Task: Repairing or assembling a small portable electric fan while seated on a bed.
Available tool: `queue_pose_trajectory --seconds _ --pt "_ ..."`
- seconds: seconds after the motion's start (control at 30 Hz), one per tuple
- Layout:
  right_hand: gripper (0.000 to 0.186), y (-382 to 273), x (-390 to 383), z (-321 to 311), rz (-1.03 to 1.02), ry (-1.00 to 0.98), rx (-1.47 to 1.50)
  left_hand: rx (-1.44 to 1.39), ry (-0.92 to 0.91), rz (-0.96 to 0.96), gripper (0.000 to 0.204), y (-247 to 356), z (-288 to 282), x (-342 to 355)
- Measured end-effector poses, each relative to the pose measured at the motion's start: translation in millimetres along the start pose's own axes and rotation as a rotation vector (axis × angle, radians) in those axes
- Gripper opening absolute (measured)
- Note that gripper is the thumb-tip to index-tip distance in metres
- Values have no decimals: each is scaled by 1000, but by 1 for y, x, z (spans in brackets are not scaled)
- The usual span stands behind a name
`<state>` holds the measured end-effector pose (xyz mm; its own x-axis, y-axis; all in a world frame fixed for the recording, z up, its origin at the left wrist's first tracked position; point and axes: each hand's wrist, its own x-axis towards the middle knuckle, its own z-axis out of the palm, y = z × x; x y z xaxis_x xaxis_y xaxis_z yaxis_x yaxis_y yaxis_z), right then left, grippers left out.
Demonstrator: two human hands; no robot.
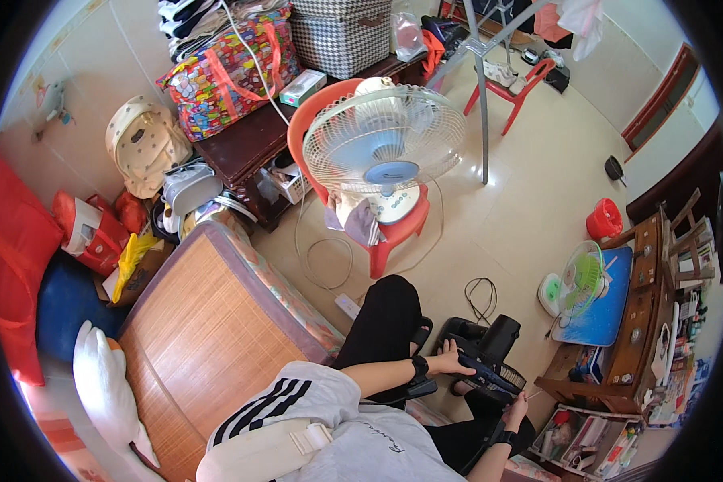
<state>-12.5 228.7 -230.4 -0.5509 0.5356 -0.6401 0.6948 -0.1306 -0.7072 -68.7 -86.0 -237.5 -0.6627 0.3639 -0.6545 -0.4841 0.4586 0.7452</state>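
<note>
A black appliance (500,341) with a wide base, a thick cylinder and a slatted, grille-like part stands on the floor between my legs. It looks like a small fan, but its kind is not certain. My left hand (451,360) grips its near left side, fingers over a dark bluish part. On the right, my right hand (516,411) closes on the edge of the slatted part (508,379). A thin black cord (481,301) lies looped on the floor beyond the base.
A large fan (386,145) stands on a red plastic chair (398,229) ahead, its pale cord trailing. On my left is a bed with a woven mat (209,297). A wooden drawer cabinet (643,321), a green fan (584,281) and a red bucket (604,218) are on the right.
</note>
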Motion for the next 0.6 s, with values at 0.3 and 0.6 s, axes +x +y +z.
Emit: queue_pose_trajectory --seconds 0.3,0.6 --pt "38 45 8 -18 -168 78 -121 16 189 60 138 -10 20 17" --pt "27 1 -47 -42 -168 -87 -481 416 311 598 77 38 24 -19"
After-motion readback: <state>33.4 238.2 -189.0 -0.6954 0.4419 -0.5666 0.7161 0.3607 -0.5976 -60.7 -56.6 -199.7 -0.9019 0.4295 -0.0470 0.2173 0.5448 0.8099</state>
